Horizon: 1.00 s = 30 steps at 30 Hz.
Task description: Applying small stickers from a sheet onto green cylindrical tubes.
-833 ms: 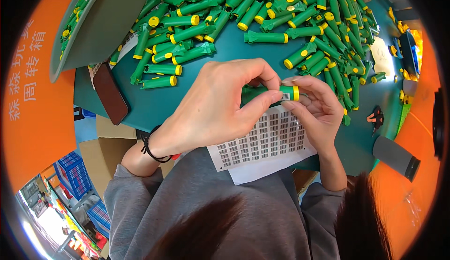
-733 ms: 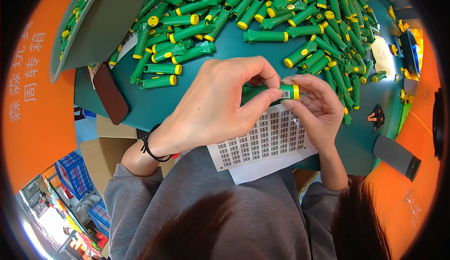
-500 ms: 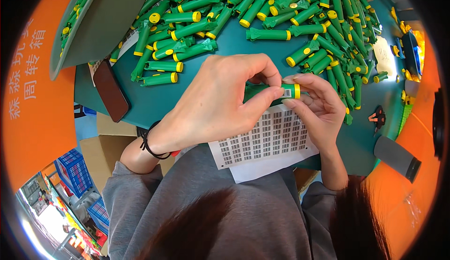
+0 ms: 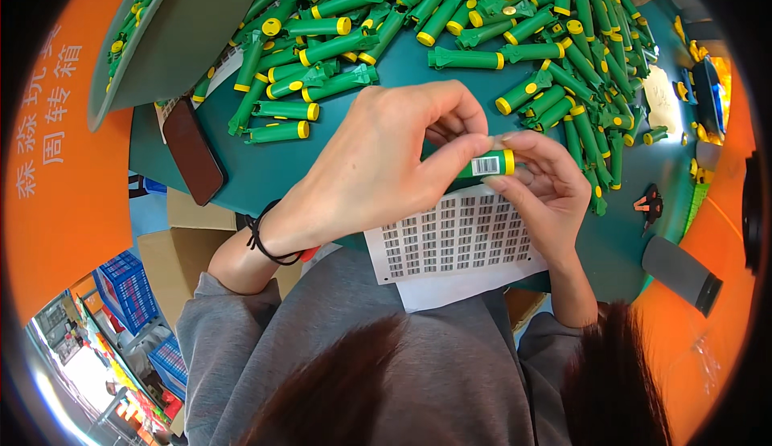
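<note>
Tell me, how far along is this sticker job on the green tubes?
In hand: both hands, left and right, hold one green yellow-capped plastic tube already wearing a small white label. The white label sheet looks nearly full. The pile of green tubes shows no labels I can make out.

Packing workshop: heaped green tubes (image 4: 462,58), label sheet (image 4: 458,241).

One view only: we look from our head straight down, close over both hands and the teal table (image 4: 265,168); the wide lens bends edges, and our forearms enter from the lower edge.
</note>
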{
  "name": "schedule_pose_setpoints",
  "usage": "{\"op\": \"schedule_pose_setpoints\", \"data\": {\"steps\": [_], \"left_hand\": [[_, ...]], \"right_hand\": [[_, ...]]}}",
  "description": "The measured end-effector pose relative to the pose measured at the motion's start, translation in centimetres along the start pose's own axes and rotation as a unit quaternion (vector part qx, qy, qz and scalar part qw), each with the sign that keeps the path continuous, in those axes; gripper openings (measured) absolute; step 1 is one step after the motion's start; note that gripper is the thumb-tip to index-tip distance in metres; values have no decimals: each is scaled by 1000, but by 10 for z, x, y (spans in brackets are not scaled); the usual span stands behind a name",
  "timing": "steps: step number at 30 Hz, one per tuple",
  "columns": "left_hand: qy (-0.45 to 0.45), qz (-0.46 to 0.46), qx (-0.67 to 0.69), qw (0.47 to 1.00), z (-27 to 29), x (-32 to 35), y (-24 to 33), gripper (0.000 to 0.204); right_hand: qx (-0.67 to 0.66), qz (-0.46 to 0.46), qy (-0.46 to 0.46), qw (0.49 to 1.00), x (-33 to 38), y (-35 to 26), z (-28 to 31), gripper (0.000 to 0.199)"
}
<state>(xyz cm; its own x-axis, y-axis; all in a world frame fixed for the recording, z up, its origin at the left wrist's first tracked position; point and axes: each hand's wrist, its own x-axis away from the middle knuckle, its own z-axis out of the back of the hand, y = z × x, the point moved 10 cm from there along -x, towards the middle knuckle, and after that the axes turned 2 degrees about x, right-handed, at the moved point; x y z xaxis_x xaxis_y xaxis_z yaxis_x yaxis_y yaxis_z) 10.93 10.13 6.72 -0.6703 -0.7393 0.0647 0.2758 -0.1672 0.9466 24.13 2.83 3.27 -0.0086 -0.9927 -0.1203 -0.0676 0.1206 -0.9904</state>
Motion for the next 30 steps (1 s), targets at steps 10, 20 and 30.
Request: {"op": "schedule_pose_setpoints", "data": {"steps": [10, 20, 30], "left_hand": [[-60, 88, 38, 994, -17, 5, -17, 22], [-4, 25, 90, 996, -13, 1, -26, 35], [516, -183, -434, 715, 272, 74, 58, 24]], "right_hand": [[-21, 7, 1, 1000, -2, 0, 2, 46], [33, 17, 30, 999, -1, 4, 4, 56], [391, 22, -170, 904, -4, 2, -31, 24]]}}
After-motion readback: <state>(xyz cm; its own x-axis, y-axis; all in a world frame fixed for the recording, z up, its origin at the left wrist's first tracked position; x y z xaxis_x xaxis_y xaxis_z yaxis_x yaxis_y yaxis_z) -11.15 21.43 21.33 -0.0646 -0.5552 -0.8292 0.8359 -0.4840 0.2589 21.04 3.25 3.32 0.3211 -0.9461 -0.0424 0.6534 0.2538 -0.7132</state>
